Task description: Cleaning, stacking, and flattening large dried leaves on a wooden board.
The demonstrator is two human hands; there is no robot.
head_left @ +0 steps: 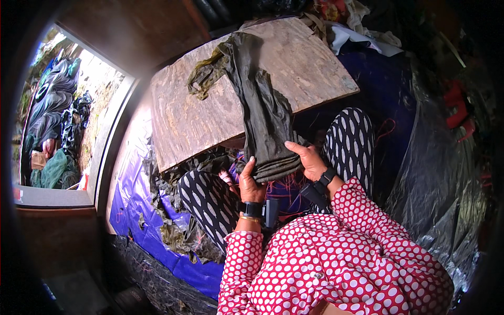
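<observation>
A long, dark olive kelp strip (265,113) lies over the wooden board and hangs off its near edge toward me. It looks wrinkled, with a ragged, yellowish-brown end (206,76) curling out on the board's left side. The near end is folded into a stack of layers between my hands. My left hand (251,184) grips the stack's left side, thumb up in front and fingers hidden behind. On the right side, my right hand (311,161) holds the same folds, its thumb laid along the top and its other fingers mostly hidden underneath.
The wooden board (194,128) is tilted in front of my knees. Dark kelp scraps (191,239) lie on blue sheeting (131,210) at the left, and clear plastic sheeting (391,178) spreads at the right. A doorway frame (113,139) opens onto netting and heaped dark material outside.
</observation>
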